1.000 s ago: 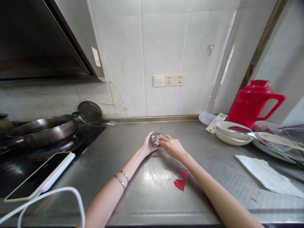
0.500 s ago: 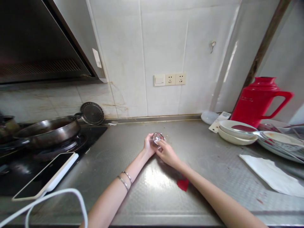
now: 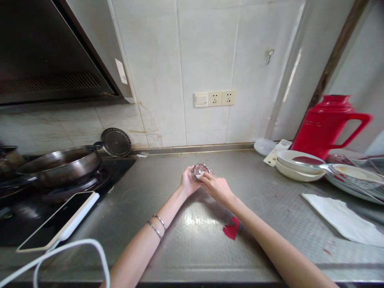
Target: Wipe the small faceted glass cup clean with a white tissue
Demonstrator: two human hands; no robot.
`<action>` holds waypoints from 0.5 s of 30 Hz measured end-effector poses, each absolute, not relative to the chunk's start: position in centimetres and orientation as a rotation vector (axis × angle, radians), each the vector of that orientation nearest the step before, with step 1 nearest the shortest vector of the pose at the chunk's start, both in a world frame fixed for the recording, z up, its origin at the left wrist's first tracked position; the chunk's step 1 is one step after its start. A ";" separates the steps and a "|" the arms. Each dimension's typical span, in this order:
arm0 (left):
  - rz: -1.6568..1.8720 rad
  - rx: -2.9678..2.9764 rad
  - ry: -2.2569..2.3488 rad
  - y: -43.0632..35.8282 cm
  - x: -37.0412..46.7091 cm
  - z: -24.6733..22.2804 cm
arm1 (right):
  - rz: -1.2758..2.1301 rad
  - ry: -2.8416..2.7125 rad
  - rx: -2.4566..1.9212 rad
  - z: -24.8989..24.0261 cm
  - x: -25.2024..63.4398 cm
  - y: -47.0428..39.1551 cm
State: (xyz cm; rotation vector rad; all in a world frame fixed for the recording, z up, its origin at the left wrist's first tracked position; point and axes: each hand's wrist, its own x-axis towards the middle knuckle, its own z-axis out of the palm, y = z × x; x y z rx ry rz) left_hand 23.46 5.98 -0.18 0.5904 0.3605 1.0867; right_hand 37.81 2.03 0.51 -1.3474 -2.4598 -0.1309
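**Small clear vessel [image 3: 197, 170] held in a cupped grip above the metal counter [image 3: 192, 256]**

Nearest, a white cable [image 3: 103, 260] looped over the lower left and ran to a phone [image 3: 57, 222] lying at the cooktop's [image 3: 21, 216] front corner. Two bracelets [image 3: 156, 226] circled the left wrist. A ragged red scrap [image 3: 232, 229] lay beside the right forearm, and a folded white paper [image 3: 343, 220] lay farther to the right (a small reddish mark sat near it).

Beyond them, around the middle of the counter, the left hand [image 3: 189, 183] was curled closed about the side of the vessel. The right hand [image 3: 218, 189] had its fingers drawn together at the vessel's mouth (something pale showed by the fingertips, too small to name); whether they pinched it could not be told.

Farther back on the right, stacked bowls [image 3: 295, 173] carried a spoon [image 3: 310, 161], with patterned dishes [image 3: 357, 178] alongside. A red flask [image 3: 322, 130] stood behind them, and a white card [image 3: 276, 154] lay near a translucent dish [image 3: 264, 147]. On the left, a steel pan [image 3: 66, 166] sat on the cooktop, and a dark round disc [image 3: 117, 143] leaned against the tiled wall [image 3: 207, 56].

Last came the switch and sockets [image 3: 215, 98], a hook [image 3: 270, 53] and the range hood [image 3: 45, 48].
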 end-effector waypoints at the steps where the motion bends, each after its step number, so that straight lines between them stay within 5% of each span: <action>1: 1.078 0.581 0.361 6.0 23.4 -0.1 | -0.130 -2.464 -1.339 0.6 38.0 2.1; 15: 0.899 0.596 0.613 7.3 22.6 -0.4 | -0.240 -2.582 -1.193 1.6 39.7 2.7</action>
